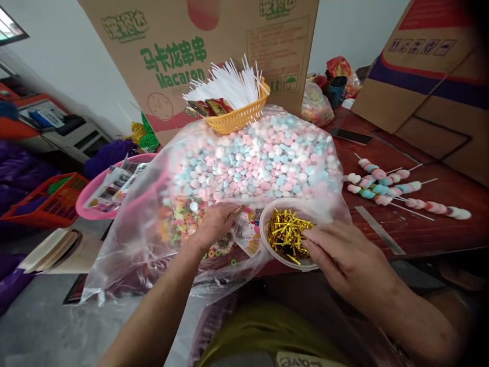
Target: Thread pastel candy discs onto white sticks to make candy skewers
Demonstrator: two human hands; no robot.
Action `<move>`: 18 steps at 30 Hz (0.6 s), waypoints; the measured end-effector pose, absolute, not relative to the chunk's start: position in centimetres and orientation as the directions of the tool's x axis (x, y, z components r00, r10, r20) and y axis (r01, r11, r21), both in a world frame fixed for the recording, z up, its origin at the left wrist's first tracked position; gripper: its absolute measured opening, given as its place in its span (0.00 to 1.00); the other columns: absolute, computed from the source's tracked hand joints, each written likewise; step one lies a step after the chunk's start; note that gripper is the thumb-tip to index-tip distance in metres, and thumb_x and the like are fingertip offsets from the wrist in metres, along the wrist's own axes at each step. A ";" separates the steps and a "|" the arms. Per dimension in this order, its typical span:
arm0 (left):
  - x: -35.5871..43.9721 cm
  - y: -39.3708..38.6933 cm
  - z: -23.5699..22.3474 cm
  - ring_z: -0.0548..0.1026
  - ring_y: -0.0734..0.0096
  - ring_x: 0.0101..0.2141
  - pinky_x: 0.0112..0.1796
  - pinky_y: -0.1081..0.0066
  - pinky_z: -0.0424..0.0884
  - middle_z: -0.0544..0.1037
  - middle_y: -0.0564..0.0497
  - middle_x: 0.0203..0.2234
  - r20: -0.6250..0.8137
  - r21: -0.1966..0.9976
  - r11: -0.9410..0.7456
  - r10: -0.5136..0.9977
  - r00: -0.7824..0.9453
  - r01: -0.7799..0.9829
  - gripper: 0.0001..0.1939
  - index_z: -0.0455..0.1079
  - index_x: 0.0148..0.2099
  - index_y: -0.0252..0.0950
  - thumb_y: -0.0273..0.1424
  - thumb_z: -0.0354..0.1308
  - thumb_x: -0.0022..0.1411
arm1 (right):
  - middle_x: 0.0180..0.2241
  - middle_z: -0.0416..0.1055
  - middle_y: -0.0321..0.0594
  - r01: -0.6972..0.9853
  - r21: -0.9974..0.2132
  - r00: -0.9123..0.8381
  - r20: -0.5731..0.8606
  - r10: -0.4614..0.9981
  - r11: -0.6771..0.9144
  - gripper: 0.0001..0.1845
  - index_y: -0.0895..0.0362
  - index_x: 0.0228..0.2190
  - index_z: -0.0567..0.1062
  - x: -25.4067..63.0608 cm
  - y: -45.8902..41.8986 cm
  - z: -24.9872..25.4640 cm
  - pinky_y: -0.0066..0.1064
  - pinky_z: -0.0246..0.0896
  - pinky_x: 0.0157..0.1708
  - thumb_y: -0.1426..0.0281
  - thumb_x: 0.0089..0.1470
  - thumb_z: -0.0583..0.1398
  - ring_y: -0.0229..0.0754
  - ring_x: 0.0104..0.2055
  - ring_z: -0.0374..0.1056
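Observation:
My left hand (214, 224) is closed over the small colourful ring sweets (183, 219), with a thin gold strip like a twist tie at its fingertips. To the right, a round clear plastic tub (266, 242) is filled with gold twist ties (287, 232). The fingers of my right hand (347, 250) reach over the tub's right rim and pinch at the ties; the exact grip is partly hidden. Behind both hands spreads a large clear bag of pink, white and blue marshmallows (248, 163). Printed packaging (246, 234) lies between my left hand and the tub.
A yellow basket (239, 120) of white sticks stands on the bag, before a tall cardboard box (168, 46). Marshmallow skewers (382, 188), a metal ruler-like strip (380, 230) and a phone (350, 135) lie on the red table at right. A pink basket (86, 196) sits left.

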State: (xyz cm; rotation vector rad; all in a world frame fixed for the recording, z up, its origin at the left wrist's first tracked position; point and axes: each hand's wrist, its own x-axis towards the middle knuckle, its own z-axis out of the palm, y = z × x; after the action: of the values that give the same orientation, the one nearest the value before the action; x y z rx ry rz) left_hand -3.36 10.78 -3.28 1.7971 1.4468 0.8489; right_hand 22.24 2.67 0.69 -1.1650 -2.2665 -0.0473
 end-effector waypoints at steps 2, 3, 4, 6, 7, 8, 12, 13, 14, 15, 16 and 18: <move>-3.9 10.7 -2.3 0.71 0.61 0.41 0.46 0.64 0.61 0.77 0.47 0.37 0.174 0.653 -0.364 0.926 0.336 0.664 0.12 0.74 0.41 0.40 0.35 0.52 0.59 | 0.35 0.72 0.46 0.785 -0.146 -0.450 0.534 0.716 0.602 0.11 0.59 0.35 0.72 20.8 4.8 1.7 0.36 0.53 0.35 0.73 0.57 0.50 0.47 0.37 0.62; -3.9 10.7 -1.9 0.70 0.60 0.44 0.49 0.62 0.58 0.76 0.46 0.41 0.201 0.577 -0.433 0.897 0.393 0.692 0.14 0.73 0.45 0.40 0.34 0.50 0.60 | 0.37 0.71 0.48 0.800 -0.112 -0.458 0.520 0.721 0.589 0.11 0.60 0.36 0.72 19.8 5.9 2.1 0.37 0.53 0.36 0.74 0.56 0.51 0.48 0.39 0.62; -3.9 10.7 -1.6 0.69 0.59 0.45 0.49 0.61 0.57 0.75 0.45 0.43 0.217 0.527 -0.470 0.880 0.423 0.708 0.15 0.72 0.47 0.40 0.34 0.49 0.61 | 0.39 0.71 0.48 0.808 -0.091 -0.478 0.477 0.738 0.582 0.10 0.60 0.37 0.72 18.6 7.1 2.4 0.37 0.52 0.36 0.74 0.55 0.52 0.49 0.40 0.61; -3.7 10.7 -1.2 0.70 0.60 0.41 0.47 0.61 0.59 0.76 0.45 0.39 0.212 0.512 -0.502 0.860 0.464 0.697 0.15 0.72 0.46 0.39 0.33 0.48 0.62 | 0.38 0.70 0.47 0.803 -0.088 -0.537 0.322 0.780 0.589 0.08 0.59 0.35 0.72 16.1 9.2 2.6 0.37 0.52 0.35 0.73 0.53 0.54 0.48 0.40 0.61; -3.6 10.7 -1.2 0.71 0.62 0.38 0.44 0.63 0.61 0.77 0.46 0.35 0.205 0.553 -0.497 0.859 0.469 0.669 0.14 0.73 0.44 0.39 0.34 0.48 0.62 | 0.36 0.70 0.46 0.795 -0.098 -0.566 0.235 0.791 0.598 0.06 0.59 0.32 0.72 15.1 10.1 2.5 0.36 0.51 0.35 0.73 0.53 0.54 0.47 0.39 0.61; -3.4 10.7 -1.2 0.71 0.64 0.34 0.41 0.66 0.63 0.76 0.48 0.31 0.200 0.622 -0.472 0.867 0.456 0.625 0.14 0.74 0.42 0.39 0.34 0.48 0.61 | 0.33 0.70 0.45 0.791 -0.110 -0.583 0.163 0.796 0.602 0.06 0.59 0.29 0.72 14.3 10.9 2.2 0.35 0.50 0.34 0.73 0.53 0.54 0.45 0.37 0.61; -3.0 10.5 -2.0 0.68 0.73 0.27 0.29 0.74 0.63 0.72 0.53 0.25 0.153 0.887 -0.247 0.954 0.257 0.389 0.13 0.71 0.41 0.37 0.37 0.59 0.54 | 0.26 0.66 0.39 0.825 -0.246 -0.504 0.086 0.859 0.509 0.11 0.59 0.22 0.69 14.0 12.2 1.0 0.30 0.48 0.30 0.74 0.54 0.51 0.38 0.29 0.59; -2.8 10.5 -2.2 0.67 0.74 0.26 0.28 0.76 0.62 0.70 0.54 0.24 0.132 0.908 -0.206 0.967 0.218 0.364 0.13 0.70 0.38 0.36 0.37 0.61 0.51 | 0.24 0.64 0.38 0.822 -0.318 -0.476 0.070 0.877 0.472 0.13 0.59 0.21 0.68 14.5 12.3 0.8 0.29 0.48 0.28 0.73 0.55 0.51 0.37 0.27 0.58; -2.7 10.5 -2.3 0.65 0.76 0.25 0.27 0.76 0.61 0.69 0.54 0.22 0.113 0.917 -0.180 0.973 0.200 0.356 0.11 0.70 0.35 0.35 0.37 0.61 0.50 | 0.22 0.63 0.36 0.809 -0.394 -0.457 0.043 0.888 0.435 0.14 0.58 0.20 0.67 15.2 12.3 0.7 0.28 0.47 0.26 0.71 0.55 0.51 0.36 0.26 0.57; -2.7 10.5 -2.4 0.64 0.76 0.24 0.27 0.76 0.61 0.68 0.55 0.21 0.099 0.919 -0.166 0.975 0.200 0.357 0.10 0.69 0.31 0.34 0.37 0.61 0.51 | 0.22 0.63 0.36 0.787 -0.466 -0.445 0.024 0.895 0.404 0.14 0.58 0.21 0.68 15.8 12.3 0.7 0.28 0.48 0.26 0.70 0.55 0.51 0.36 0.26 0.58; -2.6 10.6 -2.3 0.64 0.77 0.24 0.27 0.76 0.61 0.68 0.54 0.20 0.087 0.919 -0.162 0.973 0.215 0.360 0.11 0.69 0.28 0.34 0.37 0.60 0.53 | 0.24 0.65 0.37 0.761 -0.524 -0.434 0.027 0.901 0.382 0.12 0.58 0.23 0.69 16.5 12.3 0.9 0.28 0.49 0.26 0.69 0.55 0.51 0.37 0.27 0.59; -2.6 10.9 -1.8 0.65 0.77 0.24 0.27 0.76 0.61 0.69 0.53 0.21 0.075 0.919 -0.177 0.956 0.284 0.353 0.11 0.69 0.28 0.33 0.37 0.57 0.55 | 0.36 0.68 0.42 0.694 -0.612 -0.419 0.085 0.904 0.379 0.10 0.58 0.34 0.72 17.6 12.5 1.4 0.28 0.54 0.31 0.66 0.52 0.55 0.40 0.37 0.63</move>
State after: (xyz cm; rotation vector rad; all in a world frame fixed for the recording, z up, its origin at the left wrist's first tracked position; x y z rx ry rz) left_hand -2.57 10.92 -1.84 1.7007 1.2043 0.8889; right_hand 17.56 12.50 1.37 -1.3832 -2.2372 0.7002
